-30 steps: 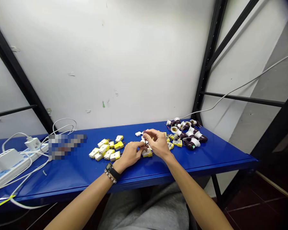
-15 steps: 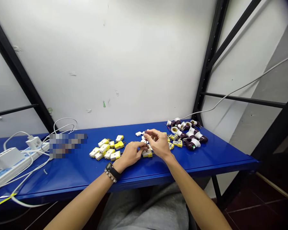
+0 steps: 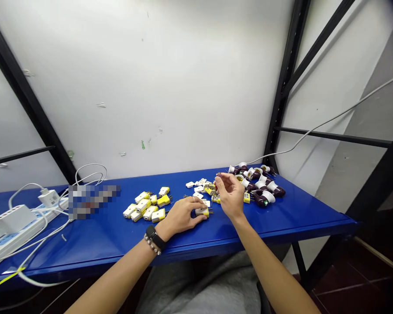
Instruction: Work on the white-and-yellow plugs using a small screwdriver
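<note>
Yellow-and-white electrical plug (image 3: 201, 212) on a blue steel surface (image 3: 275, 224), just under the left hand (image 3: 182, 216), its fingers (image 3: 196, 209) spread open across the top. Right hand (image 3: 231, 196) raised, fingers (image 3: 218, 179) pinched on something too small to tell. Loose white plug parts (image 3: 198, 185) just behind; yellow plugs (image 3: 144, 207) to the left; dark-red lamp holders (image 3: 260, 185) to the right.

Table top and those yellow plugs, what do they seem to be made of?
The table top looks like painted sheet metal: a glossy blue coat with a sheen and a thin folded front edge, though the paint hides the base. The plugs look like moulded plastic, smooth and satiny in yellow and white. Their small prongs look metallic, but they're too small to be sure.
</note>
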Motion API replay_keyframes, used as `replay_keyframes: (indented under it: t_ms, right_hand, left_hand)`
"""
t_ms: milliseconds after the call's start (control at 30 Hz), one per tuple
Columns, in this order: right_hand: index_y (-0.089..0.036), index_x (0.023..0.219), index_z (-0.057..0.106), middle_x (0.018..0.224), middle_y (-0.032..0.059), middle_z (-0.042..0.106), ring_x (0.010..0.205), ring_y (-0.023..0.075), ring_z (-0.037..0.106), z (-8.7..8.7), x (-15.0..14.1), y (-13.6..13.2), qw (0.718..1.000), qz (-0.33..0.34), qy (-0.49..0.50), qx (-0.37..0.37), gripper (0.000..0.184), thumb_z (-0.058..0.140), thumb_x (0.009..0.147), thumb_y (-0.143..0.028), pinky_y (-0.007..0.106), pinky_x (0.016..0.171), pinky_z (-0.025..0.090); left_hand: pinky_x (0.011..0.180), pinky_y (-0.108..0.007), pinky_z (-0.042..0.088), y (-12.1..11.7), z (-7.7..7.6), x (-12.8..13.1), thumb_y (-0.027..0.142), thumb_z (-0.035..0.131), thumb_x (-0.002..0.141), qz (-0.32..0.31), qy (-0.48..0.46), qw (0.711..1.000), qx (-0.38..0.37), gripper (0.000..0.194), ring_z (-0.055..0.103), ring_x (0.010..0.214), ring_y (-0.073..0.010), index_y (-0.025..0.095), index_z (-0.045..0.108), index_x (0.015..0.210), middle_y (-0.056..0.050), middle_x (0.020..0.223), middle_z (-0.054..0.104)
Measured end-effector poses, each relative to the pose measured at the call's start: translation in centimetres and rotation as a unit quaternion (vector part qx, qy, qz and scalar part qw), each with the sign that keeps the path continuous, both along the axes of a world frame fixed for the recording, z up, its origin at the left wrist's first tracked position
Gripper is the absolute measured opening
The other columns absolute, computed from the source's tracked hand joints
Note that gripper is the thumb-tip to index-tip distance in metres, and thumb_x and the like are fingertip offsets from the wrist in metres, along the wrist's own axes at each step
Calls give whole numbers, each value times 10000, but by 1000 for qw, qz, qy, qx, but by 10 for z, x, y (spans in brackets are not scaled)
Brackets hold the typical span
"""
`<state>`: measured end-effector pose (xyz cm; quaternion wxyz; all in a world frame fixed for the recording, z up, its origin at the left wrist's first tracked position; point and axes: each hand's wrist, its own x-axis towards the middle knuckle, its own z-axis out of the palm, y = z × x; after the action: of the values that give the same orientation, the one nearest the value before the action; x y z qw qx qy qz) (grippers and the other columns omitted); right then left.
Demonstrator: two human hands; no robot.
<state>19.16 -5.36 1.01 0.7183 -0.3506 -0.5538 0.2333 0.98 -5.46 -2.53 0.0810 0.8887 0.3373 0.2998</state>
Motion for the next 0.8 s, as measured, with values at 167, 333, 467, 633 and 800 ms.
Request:
replay_keyframes:
  t_ms: [167, 333, 467, 633, 800]
  right_hand:
    - [-198, 945, 655, 759, 32, 685, 649, 181, 648, -3, 2, -1, 1000, 0, -21, 2, 255, 668, 889, -447, 284, 554, 523]
    - [-208, 962, 649, 811, 45, 702, 700, 202, 679, -5, 0, 0, 999, 31, -18, -11, 246, 681, 884, -440, 301, 578, 557]
    - [-207, 955, 650, 833, 57, 723, 697, 208, 703, -7, -3, -1, 995, 71, -56, -31, 241, 674, 890, -438, 313, 603, 581]
    - [-194, 946, 656, 815, 49, 723, 679, 193, 701, -8, -5, -3, 996, 52, -76, -17, 256, 674, 892, -444, 294, 593, 569]
    - [-197, 954, 640, 815, 36, 710, 647, 171, 677, -5, 0, -1, 1000, 17, 0, 9, 279, 687, 876, -461, 287, 589, 564]
  left_hand:
    - [935, -320, 508, -2, 3, 1, 319, 695, 910, -14, 33, 999, 29, 148, 693, 1013, -220, 255, 771, 1019, -33, 1111, 748]
    - [907, -310, 519, -1, 1, -1, 321, 776, 837, -5, -23, 1000, -10, 272, 695, 965, -213, 238, 734, 1093, -40, 1093, 745]
    - [791, -303, 531, 2, -2, -4, 338, 833, 769, 21, -43, 997, -53, 426, 689, 851, -212, 202, 715, 1155, -53, 1010, 761]
    - [738, -272, 517, 7, -4, -8, 313, 826, 788, 17, -69, 995, -67, 301, 682, 803, -187, 206, 759, 1061, -37, 947, 771]
    - [756, -306, 522, 8, 2, -19, 365, 764, 848, 78, -61, 995, -20, 324, 677, 829, -208, 205, 738, 1128, -65, 980, 760]
